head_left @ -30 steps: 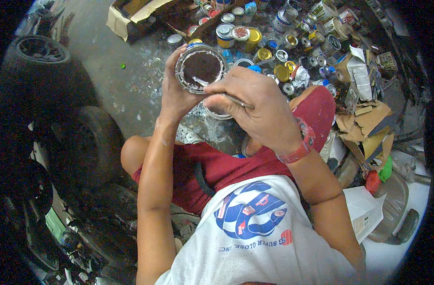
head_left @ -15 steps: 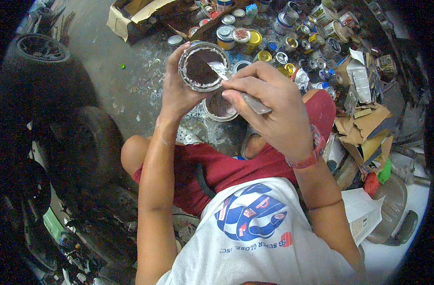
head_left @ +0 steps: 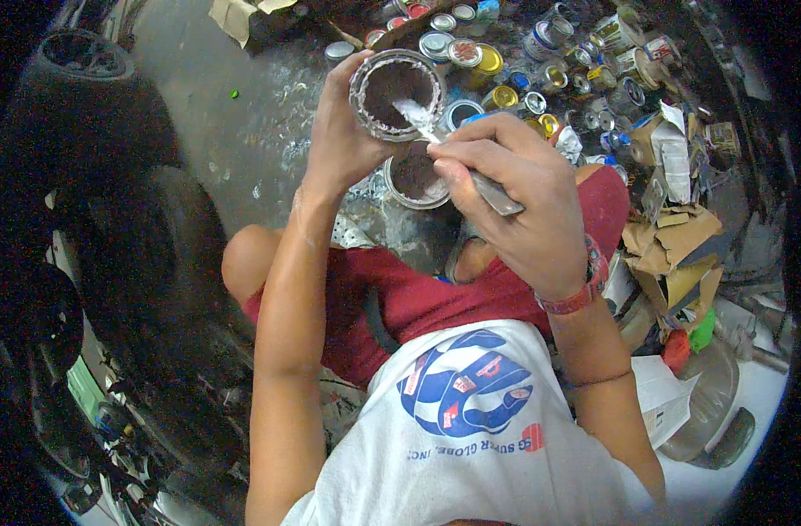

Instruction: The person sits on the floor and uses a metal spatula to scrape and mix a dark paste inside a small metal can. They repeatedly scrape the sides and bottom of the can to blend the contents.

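My left hand (head_left: 337,140) grips an open round can (head_left: 386,91) from its left side, with the mouth tipped up toward me. The can's inside is dark brown and whitish paste clings around the rim. In my right hand (head_left: 527,197) is a metal spoon (head_left: 498,193), pinched near the middle between thumb and fingers. Its white-coated end (head_left: 411,111) reaches over the mouth of the held can, at the lower right of the opening. Just below stands a second open can (head_left: 415,173), holding brownish-grey matter with a pale smear on its rim.
Many paint cans and lids (head_left: 497,60) crowd the floor ahead and to the right. Torn cardboard (head_left: 672,237) lies right of my knee. Dark tyres (head_left: 89,114) stand at the left. A paint-spotted floor (head_left: 273,114) stretches between them and the cans.
Both hands, the held can and the spoon appear slightly higher and further right in the picture, as the view shifts. The spoon's white end still sits at the held can's mouth.
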`<state>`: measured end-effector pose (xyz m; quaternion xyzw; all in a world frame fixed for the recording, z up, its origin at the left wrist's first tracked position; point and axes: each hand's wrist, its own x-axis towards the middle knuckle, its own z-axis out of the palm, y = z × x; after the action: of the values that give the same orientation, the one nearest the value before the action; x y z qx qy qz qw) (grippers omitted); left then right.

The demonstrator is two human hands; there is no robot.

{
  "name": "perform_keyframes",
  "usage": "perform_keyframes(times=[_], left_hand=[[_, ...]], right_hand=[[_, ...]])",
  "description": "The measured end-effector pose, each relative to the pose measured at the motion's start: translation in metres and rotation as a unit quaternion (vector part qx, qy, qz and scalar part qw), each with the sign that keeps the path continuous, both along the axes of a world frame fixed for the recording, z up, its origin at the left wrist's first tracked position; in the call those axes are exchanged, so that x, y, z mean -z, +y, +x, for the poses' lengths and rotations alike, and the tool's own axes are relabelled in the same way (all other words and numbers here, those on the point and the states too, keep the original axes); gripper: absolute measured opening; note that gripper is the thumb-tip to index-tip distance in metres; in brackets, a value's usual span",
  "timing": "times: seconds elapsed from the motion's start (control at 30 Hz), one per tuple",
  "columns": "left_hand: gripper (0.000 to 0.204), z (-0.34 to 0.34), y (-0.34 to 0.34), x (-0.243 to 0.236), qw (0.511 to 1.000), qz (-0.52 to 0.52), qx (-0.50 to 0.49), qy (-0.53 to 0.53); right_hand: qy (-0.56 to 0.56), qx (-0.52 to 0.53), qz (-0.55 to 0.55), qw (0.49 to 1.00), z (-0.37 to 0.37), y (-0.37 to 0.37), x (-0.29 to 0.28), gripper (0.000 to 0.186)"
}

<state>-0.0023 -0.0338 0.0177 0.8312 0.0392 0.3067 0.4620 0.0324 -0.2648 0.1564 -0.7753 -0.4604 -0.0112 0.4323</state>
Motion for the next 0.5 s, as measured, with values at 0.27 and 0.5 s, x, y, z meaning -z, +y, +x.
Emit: perform_keyframes(times=[0.27,0.5], left_hand=[[0.112,0.002,-0.001,0.002,0.999,0.037,0.017,0.020],[0.111,-0.001,0.001,0.000,0.997,0.080,0.011,-0.006]], right_hand=[[-0.033,0.006,-0.001,0.999,0.005,0.012,0.021,0.016],[-0.012,0.032,-0.031,0.999,0.012,0.002,0.016,0.017]])
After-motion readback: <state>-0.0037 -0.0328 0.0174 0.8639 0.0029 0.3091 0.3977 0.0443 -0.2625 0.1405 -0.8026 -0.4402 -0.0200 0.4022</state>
